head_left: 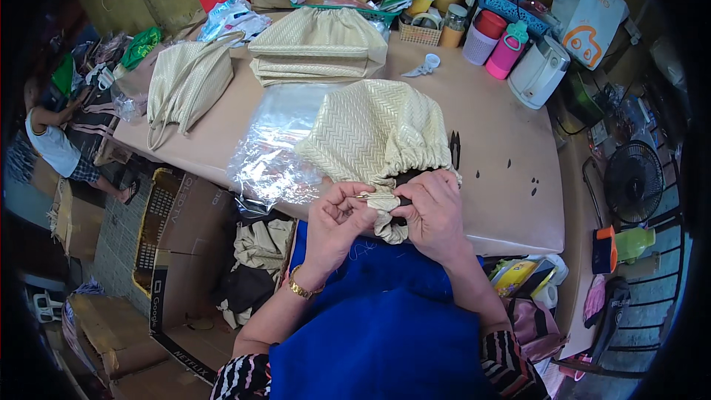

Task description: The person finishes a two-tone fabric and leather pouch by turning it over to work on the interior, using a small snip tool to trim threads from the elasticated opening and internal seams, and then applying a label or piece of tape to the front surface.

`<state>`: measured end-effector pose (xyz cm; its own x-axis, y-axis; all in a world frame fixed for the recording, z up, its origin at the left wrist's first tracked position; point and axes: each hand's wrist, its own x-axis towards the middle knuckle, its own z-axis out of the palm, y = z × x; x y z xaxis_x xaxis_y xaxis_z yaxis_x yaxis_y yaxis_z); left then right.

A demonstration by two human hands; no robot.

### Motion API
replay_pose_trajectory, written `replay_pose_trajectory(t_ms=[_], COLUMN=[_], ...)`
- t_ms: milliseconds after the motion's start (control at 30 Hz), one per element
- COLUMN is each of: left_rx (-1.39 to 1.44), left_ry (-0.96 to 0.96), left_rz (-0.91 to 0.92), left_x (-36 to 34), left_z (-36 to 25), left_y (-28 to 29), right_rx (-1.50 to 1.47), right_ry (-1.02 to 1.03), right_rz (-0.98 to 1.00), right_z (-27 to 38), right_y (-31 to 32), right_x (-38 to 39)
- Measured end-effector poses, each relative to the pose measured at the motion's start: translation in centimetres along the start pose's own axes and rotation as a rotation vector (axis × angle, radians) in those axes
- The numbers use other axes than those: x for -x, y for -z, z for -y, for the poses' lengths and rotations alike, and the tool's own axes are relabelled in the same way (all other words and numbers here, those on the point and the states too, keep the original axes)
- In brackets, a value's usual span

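A beige-topped table point(511, 204) spreads beneath and around the cream woven bag point(378, 122), which lies at its near edge and serves here as the landmark. Just beyond the bag sits a stack of folded cream bags point(318, 41). The bag itself comes next in size, its gathered mouth toward the person and some black lining point(406, 176) showing there. Left of it and farther back is a drawstring bag point(189, 81) in similar material; touching its left side, crinkled clear plastic point(274, 152). Well beyond it to the right stand a white kettle point(541, 72) and, left of that, a pink bottle point(507, 52). At the bag's near end, the left hand point(335, 222) has its grip pinched on a bunched cream strip point(382, 201), with a slim shiny piece point(361, 195) at the fingertips; the right hand point(431, 215) has its grip closed on the gathered mouth. Black snips point(455, 150) lie just right of the bag, and tiny dark scraps point(509, 163) farther right.
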<state>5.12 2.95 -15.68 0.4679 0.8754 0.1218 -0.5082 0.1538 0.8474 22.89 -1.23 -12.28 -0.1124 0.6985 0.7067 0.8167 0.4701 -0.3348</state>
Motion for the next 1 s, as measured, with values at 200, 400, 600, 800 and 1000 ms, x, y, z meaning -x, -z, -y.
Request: replay_pose_trajectory(t_ms=[200,400,600,800,1000], left_rx=[-0.071,-1.200,-1.521,-1.352,-0.281], left_ry=[-0.100,-0.506,-0.913,-0.740,0.020], left_rz=[-0.068,-0.004,0.112,0.262,0.277], left_x=[0.6,0.5,-3.3,-7.0,-7.3], left_z=[-1.0,-2.3,-6.5,-7.0,-2.9], left_y=[-0.2,-2.5,-6.8,-4.6,-2.7], right_rx=[0.168,-0.658,-0.006,-0.094,-1.134], right_ry=[-0.129,-0.761,0.047,-0.239,-0.698], right_rz=[-0.295,-0.239,-0.377,-0.196,-0.034], right_z=[0.5,-3.5,-2.4,-2.2,-3.5], right_y=[0.8,-1.4,1.5,1.5,0.2], right_x=[1.7,5.5,-0.1,-0.9,1.6])
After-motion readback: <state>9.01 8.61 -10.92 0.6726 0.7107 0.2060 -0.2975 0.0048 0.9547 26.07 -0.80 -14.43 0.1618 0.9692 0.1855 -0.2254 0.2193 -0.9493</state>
